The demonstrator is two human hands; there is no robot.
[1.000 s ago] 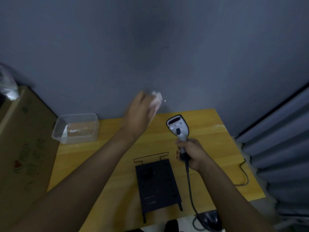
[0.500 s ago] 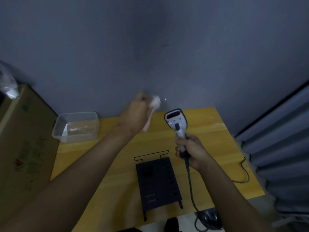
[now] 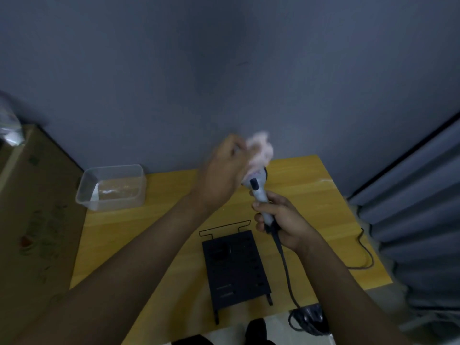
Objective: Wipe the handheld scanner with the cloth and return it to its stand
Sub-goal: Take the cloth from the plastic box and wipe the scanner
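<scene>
Pink cloth (image 3: pixel 260 150), bunched in the closed left hand (image 3: pixel 224 175), is best pressed lightly over the scanner (image 3: pixel 258 192) head while its handle is clasped firmly by the right hand (image 3: pixel 281 220) above the desk (image 3: pixel 159 220).

Dim blue-grey wall (image 3: pixel 224 70) (curtain (image 3: pixel 423 207) at right), yellow wooden table (image 3: pixel 311 185).

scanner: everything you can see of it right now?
The scanner is a light grey handheld unit with a dark trigger on its neck and a dark cable running from the handle base. The right hand holds the handle, head tilted up and away. The left hand presses a pale cloth over the head, hiding its window.
</scene>
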